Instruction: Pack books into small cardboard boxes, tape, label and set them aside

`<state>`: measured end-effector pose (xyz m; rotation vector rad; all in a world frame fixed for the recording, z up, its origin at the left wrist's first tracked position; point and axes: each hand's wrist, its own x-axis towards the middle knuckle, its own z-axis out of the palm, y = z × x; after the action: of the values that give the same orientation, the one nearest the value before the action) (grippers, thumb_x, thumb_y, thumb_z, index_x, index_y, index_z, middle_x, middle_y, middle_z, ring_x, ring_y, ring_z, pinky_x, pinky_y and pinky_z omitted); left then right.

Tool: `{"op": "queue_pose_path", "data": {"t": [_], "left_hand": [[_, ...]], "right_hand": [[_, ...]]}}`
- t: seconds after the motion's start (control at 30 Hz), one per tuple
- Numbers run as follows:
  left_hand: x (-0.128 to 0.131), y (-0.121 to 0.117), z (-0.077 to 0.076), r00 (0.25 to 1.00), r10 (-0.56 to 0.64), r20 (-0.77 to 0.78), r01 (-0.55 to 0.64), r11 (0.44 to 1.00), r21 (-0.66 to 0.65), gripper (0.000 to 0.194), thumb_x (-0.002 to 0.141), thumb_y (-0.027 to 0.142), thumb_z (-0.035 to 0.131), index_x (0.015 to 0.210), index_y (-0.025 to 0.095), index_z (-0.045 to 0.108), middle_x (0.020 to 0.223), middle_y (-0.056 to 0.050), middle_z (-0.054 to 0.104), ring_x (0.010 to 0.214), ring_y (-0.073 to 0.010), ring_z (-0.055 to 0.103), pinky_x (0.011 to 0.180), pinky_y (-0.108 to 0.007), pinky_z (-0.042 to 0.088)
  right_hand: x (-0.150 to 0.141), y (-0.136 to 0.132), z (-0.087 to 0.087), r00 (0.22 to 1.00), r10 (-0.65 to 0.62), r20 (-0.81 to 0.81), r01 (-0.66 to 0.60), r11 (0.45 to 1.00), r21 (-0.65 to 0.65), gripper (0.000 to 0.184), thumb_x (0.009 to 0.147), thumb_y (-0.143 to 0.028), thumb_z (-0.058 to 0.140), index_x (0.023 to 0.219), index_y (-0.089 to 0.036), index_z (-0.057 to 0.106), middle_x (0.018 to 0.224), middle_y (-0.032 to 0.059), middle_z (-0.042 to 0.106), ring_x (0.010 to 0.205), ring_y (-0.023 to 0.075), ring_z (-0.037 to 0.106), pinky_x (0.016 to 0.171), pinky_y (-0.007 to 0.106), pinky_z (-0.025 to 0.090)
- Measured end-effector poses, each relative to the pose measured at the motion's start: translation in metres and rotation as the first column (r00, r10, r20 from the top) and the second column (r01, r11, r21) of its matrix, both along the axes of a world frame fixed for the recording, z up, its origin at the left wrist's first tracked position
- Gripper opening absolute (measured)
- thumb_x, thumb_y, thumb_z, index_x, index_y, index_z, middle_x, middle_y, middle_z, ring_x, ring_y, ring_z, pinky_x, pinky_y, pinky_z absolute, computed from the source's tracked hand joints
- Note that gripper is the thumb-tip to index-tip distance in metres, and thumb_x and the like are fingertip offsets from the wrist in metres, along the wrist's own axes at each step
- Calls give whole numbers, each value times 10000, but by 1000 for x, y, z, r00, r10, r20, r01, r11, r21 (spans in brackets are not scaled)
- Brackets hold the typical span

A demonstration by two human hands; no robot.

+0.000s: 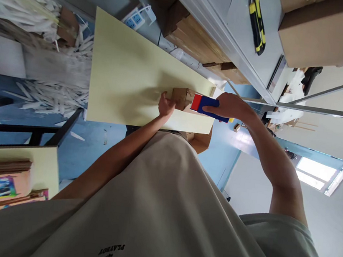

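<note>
1. Cardboard box (180, 97) lies on the pale table (125, 72), toward its right end.
2. Left hand (166, 105) touches the cardboard box's left end; whether it grips, I cannot tell.
3. Right hand (230, 106) grips a blue-and-red box (208, 101) at the right.

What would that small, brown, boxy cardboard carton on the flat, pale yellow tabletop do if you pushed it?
The small brown cardboard carton would probably slide rather than roll, given its flat sides. Its straight edges suggest fairly stiff walls. It may be light if empty, but its contents don't show.
</note>
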<state>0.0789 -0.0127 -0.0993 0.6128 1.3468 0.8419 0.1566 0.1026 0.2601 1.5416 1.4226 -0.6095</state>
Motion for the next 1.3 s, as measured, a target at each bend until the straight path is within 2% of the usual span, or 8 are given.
{"op": "queue_pose_path", "data": {"t": [0.1,0.17,0.27,0.47,0.6,0.87,1.1,1.3], "left_hand": [[-10,-2,4,999,-25,-40,23,998,-51,753,895,382,893,1590,205,664,1199,-118,788,1106,-278,756,1045,-406,610],[-18,-1,15,993,-118,-20,120,985,126,878,875,343,935,1687,236,618,1330,-143,746,1160,-277,733,1068,-407,612],[-23,11,38,961,-263,-85,275,875,399,973,806,286,1001,1704,255,628,1442,-166,682,1280,-332,692,1144,-455,598],[-13,43,55,872,-411,-267,490,700,520,562,829,226,967,1365,240,796,1303,-153,670,1321,-413,654,1241,-572,529],[-11,42,48,849,-397,-349,525,704,478,411,839,165,914,1235,223,819,1277,-175,677,1310,-430,637,1207,-569,534],[-20,34,42,802,-433,-411,589,690,421,466,864,163,941,1305,233,806,1286,-152,719,1297,-398,655,1175,-507,552],[-25,33,46,776,-444,-448,613,700,367,524,849,148,960,1342,231,803,1246,-115,724,1226,-344,684,1149,-451,562],[-31,23,53,782,-407,-473,580,751,314,543,864,152,960,1381,231,816,1280,-108,718,1097,-285,729,1137,-438,587]], "right_hand": [[3,0,-2,1000,7,-6,-7,1000,-11,674,1020,-833,786,972,-163,842,762,153,767,942,405,826,961,535,625],[5,-1,-4,1000,24,-8,-24,1000,-11,660,1007,-824,806,994,-165,842,761,155,763,974,420,824,971,539,625],[4,-2,-7,998,69,-10,-69,998,13,672,966,-837,841,1014,-167,839,774,167,758,1042,452,819,986,539,619],[0,-6,-11,990,127,-53,-126,992,26,733,958,-876,815,1091,-155,836,869,197,792,1094,472,805,978,533,619],[16,-8,-13,987,143,-78,-138,989,61,742,935,-897,829,1094,-172,839,836,173,781,1076,450,807,968,513,623],[72,-8,-23,1000,27,-10,-27,1000,1,665,941,-826,875,1007,-165,842,790,176,785,996,432,824,911,514,630],[142,-4,-77,995,-2,-104,1,1000,-4,688,880,-814,938,1050,-152,861,767,156,798,950,394,837,882,476,649],[171,-1,-131,968,-11,-251,2,999,-39,731,854,-857,927,1009,-145,860,841,189,850,909,372,843,846,444,646]]}}
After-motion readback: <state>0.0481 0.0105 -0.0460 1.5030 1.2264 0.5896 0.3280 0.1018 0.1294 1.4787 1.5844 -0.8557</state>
